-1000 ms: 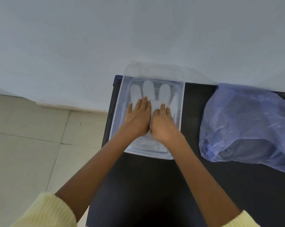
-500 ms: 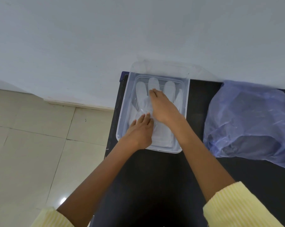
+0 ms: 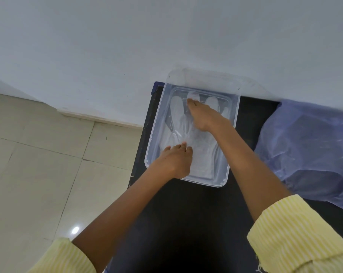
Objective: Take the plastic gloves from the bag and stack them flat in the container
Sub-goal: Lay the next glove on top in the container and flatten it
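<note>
A clear plastic container [image 3: 156,123] stands at the far left corner of the black table [image 3: 186,223]. Translucent plastic gloves [image 3: 203,154] lie flat inside it, fingers pointing away from me. My left hand [image 3: 175,161] presses flat on the cuff end of the gloves near the container's near wall. My right hand [image 3: 205,117] lies flat further in, its fingertips on the glove fingers. The blue plastic bag [image 3: 308,146] lies crumpled on the table to the right of the container.
A pale wall [image 3: 166,36] rises right behind the table and container. Beige floor tiles [image 3: 38,164] lie to the left, beyond the table's left edge.
My right hand has slid forward from the palm of the gloves to the glove fingers. My left hand drew back toward the cuff end. The camera view has shifted.
</note>
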